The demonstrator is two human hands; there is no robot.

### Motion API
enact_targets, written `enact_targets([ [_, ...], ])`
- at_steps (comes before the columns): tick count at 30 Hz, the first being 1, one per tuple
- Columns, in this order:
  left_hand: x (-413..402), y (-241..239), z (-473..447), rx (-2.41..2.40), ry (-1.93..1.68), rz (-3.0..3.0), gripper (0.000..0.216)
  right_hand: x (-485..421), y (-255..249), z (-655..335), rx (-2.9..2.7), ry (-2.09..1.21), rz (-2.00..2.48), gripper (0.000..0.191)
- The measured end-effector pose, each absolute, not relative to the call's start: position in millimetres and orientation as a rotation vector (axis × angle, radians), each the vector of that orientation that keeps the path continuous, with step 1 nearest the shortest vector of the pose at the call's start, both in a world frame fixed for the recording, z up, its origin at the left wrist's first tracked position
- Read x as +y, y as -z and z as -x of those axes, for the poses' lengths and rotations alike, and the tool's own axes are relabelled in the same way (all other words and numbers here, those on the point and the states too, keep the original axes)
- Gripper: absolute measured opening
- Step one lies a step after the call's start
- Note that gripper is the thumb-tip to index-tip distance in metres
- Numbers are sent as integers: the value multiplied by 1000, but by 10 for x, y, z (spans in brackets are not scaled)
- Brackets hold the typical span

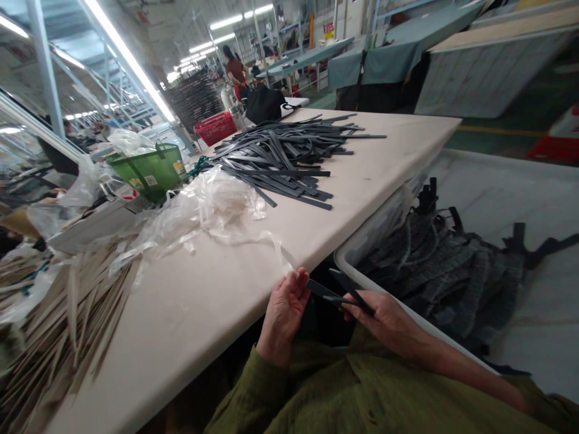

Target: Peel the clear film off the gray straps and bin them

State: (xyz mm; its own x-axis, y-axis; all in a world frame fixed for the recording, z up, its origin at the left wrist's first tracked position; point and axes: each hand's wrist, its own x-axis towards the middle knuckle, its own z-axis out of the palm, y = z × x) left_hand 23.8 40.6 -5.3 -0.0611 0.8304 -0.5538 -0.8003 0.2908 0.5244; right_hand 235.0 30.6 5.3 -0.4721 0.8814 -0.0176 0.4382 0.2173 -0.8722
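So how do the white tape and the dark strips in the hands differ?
Colour: the white tape is pale and glossy; the dark strips are near black.
Grip: the left hand pinches the tape; the right hand holds the strips.
Pose: the tape trails back over the table; the strips jut out fairly straight.
Both are narrow and flat.

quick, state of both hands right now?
Left hand: closed, fingertips pinching the end of a white strip.
Right hand: closed, holding dark strips.
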Motion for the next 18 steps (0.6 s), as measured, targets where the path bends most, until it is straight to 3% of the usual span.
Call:
enact_targets([
  [14,371,28,-355,867,-1316,-75,11,363,-6,-2286,-2079,-1016,1206,20],
  [18,376,12,-385,885,-1317,-63,10,344,-20,-2276,-2117,-938,1237,24],
])
